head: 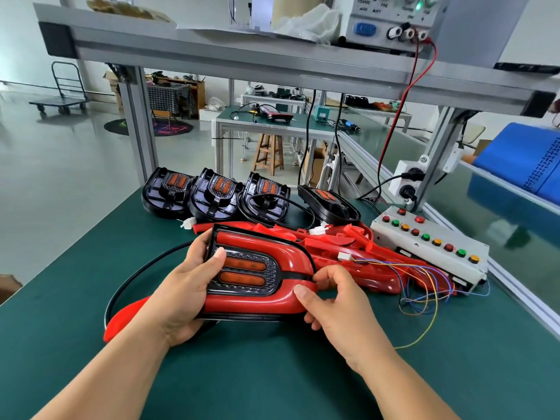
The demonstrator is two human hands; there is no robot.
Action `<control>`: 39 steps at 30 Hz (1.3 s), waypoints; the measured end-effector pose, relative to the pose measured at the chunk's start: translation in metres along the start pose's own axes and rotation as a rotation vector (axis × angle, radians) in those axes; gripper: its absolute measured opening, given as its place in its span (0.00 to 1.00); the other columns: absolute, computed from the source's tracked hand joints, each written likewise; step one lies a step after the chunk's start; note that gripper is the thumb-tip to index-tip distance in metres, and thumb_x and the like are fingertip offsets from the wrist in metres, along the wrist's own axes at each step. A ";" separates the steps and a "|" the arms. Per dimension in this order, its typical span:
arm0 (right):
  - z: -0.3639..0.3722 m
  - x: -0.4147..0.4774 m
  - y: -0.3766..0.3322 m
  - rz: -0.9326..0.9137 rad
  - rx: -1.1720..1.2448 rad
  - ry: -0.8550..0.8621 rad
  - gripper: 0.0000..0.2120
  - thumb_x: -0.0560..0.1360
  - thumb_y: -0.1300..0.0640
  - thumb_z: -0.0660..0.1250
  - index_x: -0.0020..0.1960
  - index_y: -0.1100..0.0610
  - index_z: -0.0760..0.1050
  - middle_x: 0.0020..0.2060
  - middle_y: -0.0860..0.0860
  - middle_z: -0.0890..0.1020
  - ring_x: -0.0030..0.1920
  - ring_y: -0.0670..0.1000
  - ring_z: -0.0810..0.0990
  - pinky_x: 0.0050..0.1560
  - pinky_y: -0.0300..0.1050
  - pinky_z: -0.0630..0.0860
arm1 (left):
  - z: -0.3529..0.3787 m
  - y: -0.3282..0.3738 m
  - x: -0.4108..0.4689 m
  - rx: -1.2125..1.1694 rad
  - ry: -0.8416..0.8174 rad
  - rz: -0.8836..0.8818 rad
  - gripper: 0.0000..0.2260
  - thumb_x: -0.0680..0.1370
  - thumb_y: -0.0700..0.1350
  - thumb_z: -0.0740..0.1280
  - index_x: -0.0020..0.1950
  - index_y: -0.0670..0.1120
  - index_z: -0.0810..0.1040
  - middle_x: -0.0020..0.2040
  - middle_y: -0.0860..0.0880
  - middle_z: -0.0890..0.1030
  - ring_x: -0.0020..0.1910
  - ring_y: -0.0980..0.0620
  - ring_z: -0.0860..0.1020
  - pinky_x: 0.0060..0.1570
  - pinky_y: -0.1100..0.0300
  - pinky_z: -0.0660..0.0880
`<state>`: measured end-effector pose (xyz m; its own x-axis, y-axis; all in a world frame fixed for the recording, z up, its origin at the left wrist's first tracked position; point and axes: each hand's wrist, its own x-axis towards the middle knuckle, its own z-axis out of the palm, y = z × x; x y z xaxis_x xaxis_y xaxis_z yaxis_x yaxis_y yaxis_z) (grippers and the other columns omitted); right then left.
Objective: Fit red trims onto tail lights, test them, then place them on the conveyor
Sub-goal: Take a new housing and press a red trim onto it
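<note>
While the left hand point(188, 286) is gripping the left end of the tail light point(242, 269) at the centre of the frame, thumb lying on its dark lens and fingers curling under the housing, the right hand point(336, 304) is pinching the right end of the red trim point(272, 247), thumb pressing on the lower arm and fingers curling behind it. The trim is sitting around the lens as a U shape, open end toward the right hand. A black cable point(136, 274) is looping out to the left over the green table point(272, 374). Just behind the hands, a pile of loose red trims point(348, 247) is lying beside coloured wires point(424, 277) and a white button box point(430, 241) at centre right. Farther up, four untrimmed tail lights point(212, 192) are standing in a row. The conveyor point(485, 213) is running along the right edge.
</note>
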<state>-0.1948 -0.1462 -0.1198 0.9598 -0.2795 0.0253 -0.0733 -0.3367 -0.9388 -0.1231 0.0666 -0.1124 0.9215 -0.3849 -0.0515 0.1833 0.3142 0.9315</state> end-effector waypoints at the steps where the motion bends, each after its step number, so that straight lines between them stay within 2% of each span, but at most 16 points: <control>1: 0.001 0.000 0.000 0.001 -0.033 0.031 0.16 0.70 0.45 0.75 0.50 0.46 0.70 0.50 0.49 0.78 0.34 0.46 0.81 0.34 0.37 0.76 | 0.000 0.001 -0.001 -0.005 0.003 0.007 0.14 0.83 0.49 0.58 0.65 0.64 0.72 0.56 0.42 0.84 0.51 0.38 0.84 0.38 0.48 0.81; 3: 0.000 0.001 0.001 -0.002 -0.068 0.095 0.23 0.64 0.39 0.76 0.51 0.44 0.70 0.51 0.47 0.76 0.42 0.49 0.80 0.43 0.44 0.77 | 0.000 0.002 -0.002 -0.017 0.008 0.030 0.14 0.84 0.49 0.57 0.65 0.63 0.73 0.56 0.42 0.84 0.51 0.38 0.84 0.38 0.48 0.81; 5: -0.001 0.002 0.001 0.010 -0.038 0.127 0.31 0.59 0.33 0.76 0.57 0.44 0.71 0.51 0.46 0.76 0.47 0.47 0.78 0.47 0.42 0.75 | -0.001 0.004 -0.003 -0.035 0.014 0.059 0.13 0.83 0.50 0.57 0.64 0.61 0.75 0.55 0.42 0.84 0.50 0.39 0.84 0.37 0.49 0.80; 8: -0.002 0.002 -0.004 0.079 0.303 -0.075 0.41 0.53 0.28 0.76 0.60 0.47 0.75 0.52 0.47 0.83 0.49 0.47 0.82 0.47 0.41 0.75 | 0.002 0.006 -0.005 -0.059 -0.012 0.088 0.13 0.81 0.52 0.58 0.63 0.56 0.77 0.57 0.40 0.83 0.52 0.38 0.84 0.39 0.46 0.80; 10: -0.002 0.003 -0.006 0.104 0.644 -0.284 0.31 0.64 0.39 0.77 0.61 0.53 0.76 0.55 0.53 0.85 0.53 0.50 0.84 0.48 0.45 0.79 | 0.008 0.006 -0.007 -0.061 -0.037 0.086 0.14 0.78 0.53 0.61 0.62 0.57 0.78 0.56 0.41 0.84 0.51 0.39 0.84 0.39 0.47 0.80; 13: -0.004 0.004 -0.006 0.117 0.876 -0.351 0.19 0.71 0.57 0.71 0.61 0.59 0.77 0.56 0.60 0.83 0.52 0.57 0.84 0.48 0.50 0.82 | 0.015 0.004 -0.009 -0.075 -0.076 0.085 0.14 0.77 0.53 0.62 0.60 0.57 0.79 0.55 0.41 0.84 0.50 0.40 0.84 0.38 0.49 0.81; 15: -0.006 0.006 -0.005 0.106 0.899 -0.314 0.18 0.70 0.57 0.71 0.58 0.60 0.79 0.54 0.62 0.84 0.50 0.58 0.85 0.47 0.52 0.82 | 0.015 0.004 -0.009 -0.070 -0.117 0.071 0.19 0.76 0.56 0.66 0.66 0.54 0.77 0.59 0.40 0.82 0.55 0.39 0.83 0.43 0.49 0.82; 17: -0.008 0.007 -0.005 0.091 0.916 -0.290 0.17 0.69 0.57 0.70 0.57 0.60 0.80 0.53 0.63 0.84 0.49 0.58 0.85 0.47 0.53 0.83 | 0.009 0.004 -0.008 0.001 -0.197 0.069 0.30 0.72 0.60 0.71 0.72 0.52 0.71 0.64 0.42 0.80 0.61 0.41 0.80 0.51 0.51 0.81; 21: -0.012 0.009 -0.003 0.082 0.913 -0.258 0.20 0.70 0.58 0.69 0.61 0.62 0.76 0.53 0.61 0.84 0.49 0.57 0.85 0.47 0.51 0.83 | -0.001 0.005 -0.012 0.210 -0.302 0.114 0.44 0.67 0.64 0.76 0.77 0.64 0.57 0.71 0.56 0.74 0.69 0.55 0.73 0.69 0.51 0.65; 25: -0.011 0.008 -0.004 0.076 0.905 -0.280 0.25 0.71 0.55 0.71 0.65 0.60 0.73 0.54 0.60 0.84 0.50 0.57 0.85 0.46 0.49 0.82 | 0.005 0.001 -0.011 0.320 -0.199 0.143 0.44 0.67 0.68 0.71 0.76 0.69 0.50 0.69 0.67 0.72 0.69 0.66 0.69 0.70 0.61 0.62; 28: -0.010 0.007 -0.005 0.041 0.882 -0.309 0.36 0.64 0.49 0.81 0.66 0.59 0.72 0.58 0.62 0.82 0.54 0.59 0.83 0.51 0.53 0.82 | 0.010 -0.003 -0.012 0.447 -0.097 0.177 0.43 0.70 0.58 0.68 0.76 0.68 0.43 0.68 0.69 0.70 0.63 0.76 0.69 0.55 0.81 0.66; 32: -0.008 0.007 -0.005 0.030 0.861 -0.320 0.36 0.63 0.51 0.79 0.67 0.60 0.70 0.57 0.63 0.82 0.54 0.62 0.83 0.49 0.54 0.82 | 0.014 -0.006 -0.012 0.561 -0.028 0.226 0.47 0.70 0.54 0.69 0.77 0.64 0.38 0.63 0.73 0.69 0.58 0.82 0.67 0.49 0.85 0.64; 34: -0.007 0.009 -0.003 0.024 0.886 -0.315 0.40 0.62 0.51 0.81 0.69 0.55 0.67 0.58 0.61 0.82 0.54 0.62 0.83 0.48 0.55 0.82 | 0.012 -0.006 -0.011 0.539 -0.029 0.236 0.44 0.70 0.54 0.69 0.75 0.67 0.40 0.59 0.77 0.73 0.58 0.81 0.68 0.49 0.85 0.64; 36: -0.008 0.010 -0.001 -0.007 0.918 -0.290 0.43 0.62 0.52 0.81 0.70 0.37 0.63 0.60 0.53 0.82 0.56 0.59 0.83 0.47 0.56 0.82 | 0.010 -0.007 -0.009 0.492 -0.031 0.231 0.42 0.70 0.53 0.69 0.73 0.70 0.42 0.57 0.81 0.71 0.60 0.79 0.68 0.50 0.84 0.65; 37: -0.008 0.011 0.000 -0.036 0.920 -0.280 0.42 0.63 0.53 0.79 0.67 0.29 0.62 0.61 0.50 0.82 0.57 0.58 0.83 0.48 0.57 0.81 | 0.010 -0.008 -0.007 0.468 -0.025 0.228 0.41 0.71 0.52 0.68 0.72 0.72 0.43 0.58 0.81 0.71 0.61 0.80 0.66 0.52 0.83 0.65; 39: -0.009 0.014 0.003 -0.087 0.911 -0.276 0.32 0.68 0.54 0.76 0.63 0.29 0.68 0.62 0.50 0.81 0.57 0.59 0.83 0.48 0.59 0.81 | 0.009 -0.012 -0.004 0.417 0.019 0.222 0.38 0.74 0.51 0.66 0.70 0.77 0.45 0.62 0.76 0.70 0.61 0.83 0.63 0.59 0.75 0.64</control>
<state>-0.1843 -0.1594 -0.1193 0.9905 -0.0254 0.1349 0.1286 0.5154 -0.8472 -0.1323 0.0564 -0.1205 0.9299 -0.3303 0.1621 -0.1684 0.0098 0.9857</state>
